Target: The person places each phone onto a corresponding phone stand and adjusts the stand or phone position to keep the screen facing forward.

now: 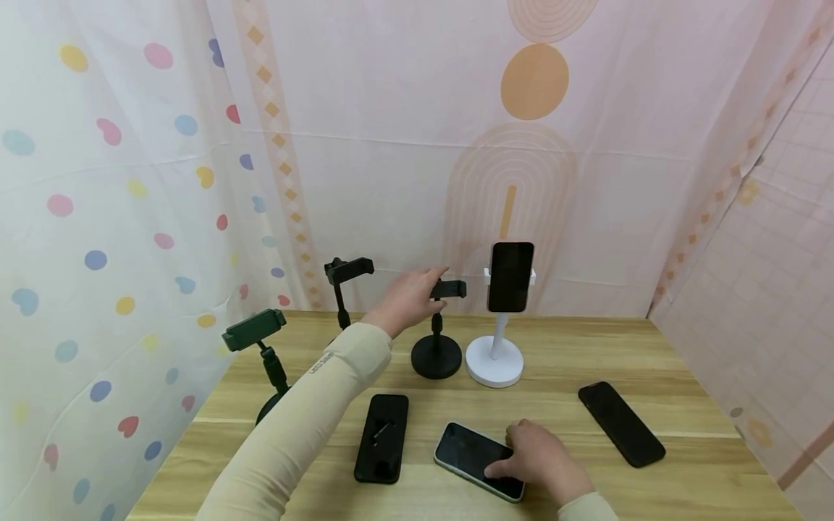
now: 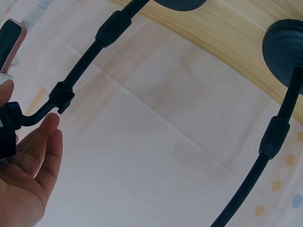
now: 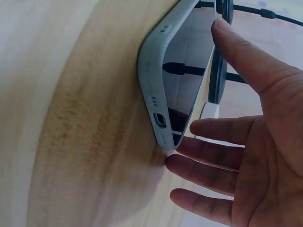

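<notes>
Left of the white stand (image 1: 494, 363), the left hand (image 1: 410, 298) grips the black holder (image 1: 436, 357), probably to steady it; in front of the white stand, the right hand (image 1: 539, 456) spreads wide across the pale-cased phone (image 1: 470, 450)

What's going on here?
A person's left hand is around the clamp of the black stand beside the white stand; that clamp holds no phone. Their right hand, fingers spread, is over the pale-edged phone on the table; contact is unclear. The white stand carries an upright phone, and two more phones lie on the table.
</notes>
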Demonstrator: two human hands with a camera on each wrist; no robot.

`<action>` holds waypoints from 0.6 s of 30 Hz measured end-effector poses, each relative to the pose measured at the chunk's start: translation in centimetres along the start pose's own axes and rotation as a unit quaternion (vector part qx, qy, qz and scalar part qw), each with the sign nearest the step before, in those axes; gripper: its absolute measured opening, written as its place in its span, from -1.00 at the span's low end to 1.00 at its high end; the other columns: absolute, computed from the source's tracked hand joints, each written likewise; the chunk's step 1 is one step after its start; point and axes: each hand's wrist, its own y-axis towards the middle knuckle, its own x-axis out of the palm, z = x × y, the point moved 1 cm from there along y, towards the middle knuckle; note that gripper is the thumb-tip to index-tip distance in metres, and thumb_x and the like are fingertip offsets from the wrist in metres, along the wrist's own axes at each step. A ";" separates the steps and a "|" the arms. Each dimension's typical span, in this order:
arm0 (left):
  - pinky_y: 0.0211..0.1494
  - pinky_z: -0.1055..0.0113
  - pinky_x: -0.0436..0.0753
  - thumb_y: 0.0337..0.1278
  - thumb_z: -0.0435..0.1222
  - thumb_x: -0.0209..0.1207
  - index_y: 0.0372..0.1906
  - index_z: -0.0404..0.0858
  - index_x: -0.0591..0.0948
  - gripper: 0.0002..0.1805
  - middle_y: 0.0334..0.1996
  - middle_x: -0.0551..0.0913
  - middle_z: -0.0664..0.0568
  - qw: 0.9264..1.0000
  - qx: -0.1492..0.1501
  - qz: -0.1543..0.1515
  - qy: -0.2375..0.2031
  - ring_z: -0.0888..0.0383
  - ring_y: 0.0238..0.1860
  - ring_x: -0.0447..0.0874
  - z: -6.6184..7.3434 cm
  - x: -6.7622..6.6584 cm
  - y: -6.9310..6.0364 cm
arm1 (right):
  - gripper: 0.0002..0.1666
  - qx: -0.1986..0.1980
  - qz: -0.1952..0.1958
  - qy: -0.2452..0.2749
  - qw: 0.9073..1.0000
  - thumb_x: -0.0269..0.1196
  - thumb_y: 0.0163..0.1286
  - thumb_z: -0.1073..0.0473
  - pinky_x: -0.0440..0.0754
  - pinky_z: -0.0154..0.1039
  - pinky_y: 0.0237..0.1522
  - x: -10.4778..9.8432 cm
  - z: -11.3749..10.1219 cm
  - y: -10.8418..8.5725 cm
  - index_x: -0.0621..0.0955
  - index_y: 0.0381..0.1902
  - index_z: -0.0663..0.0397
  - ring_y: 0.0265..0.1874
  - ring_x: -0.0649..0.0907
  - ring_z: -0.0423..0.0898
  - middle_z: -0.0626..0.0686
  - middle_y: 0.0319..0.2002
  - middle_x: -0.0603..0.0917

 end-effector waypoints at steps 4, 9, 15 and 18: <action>0.02 0.15 0.62 0.22 -0.16 0.33 0.49 -0.22 0.28 -0.21 0.19 0.59 -0.12 1.000 -0.007 0.000 -0.004 0.01 -0.05 0.67 -0.2 0.0 -0.2 | -0.30 0.006 -0.012 0.002 1.000 0.57 -0.04 -0.22 0.55 0.04 -0.23 0.2 -0.3 0.0 0.63 -0.24 0.28 -0.40 0.49 0.01 0.12 -0.31 0.55; -0.03 0.16 0.62 0.23 -0.17 0.32 0.53 -0.17 0.21 -0.17 0.15 0.62 -0.09 0.999 -0.029 -0.005 -0.020 0.05 -0.15 0.68 -0.7 0.1 -0.5 | -0.18 -0.004 -0.008 -0.003 1.000 0.59 -0.13 -0.26 0.56 0.04 -0.21 0.4 -0.7 -0.3 0.63 -0.21 0.35 -0.39 0.50 0.01 0.15 -0.27 0.54; -0.07 0.18 0.64 0.22 -0.17 0.34 0.54 -0.19 0.19 -0.14 -0.05 0.70 -0.04 0.999 -0.033 -0.004 -0.015 0.10 -0.23 0.67 -1.2 0.1 -1.0 | -0.09 -0.004 -0.013 -0.004 1.000 0.62 -0.18 -0.26 0.57 0.07 -0.16 0.7 -0.9 -0.4 0.62 -0.14 0.40 -0.34 0.52 0.03 0.19 -0.22 0.53; -0.08 0.18 0.63 0.21 -0.18 0.35 0.54 -0.19 0.18 -0.13 -0.15 0.71 0.00 0.999 -0.034 -0.007 -0.015 0.12 -0.27 0.66 -1.4 0.2 -1.3 | -0.10 -0.002 -0.018 -0.010 1.000 0.63 -0.18 -0.23 0.57 0.09 -0.15 0.9 -0.9 -0.5 0.61 -0.13 0.40 -0.31 0.51 0.04 0.20 -0.20 0.52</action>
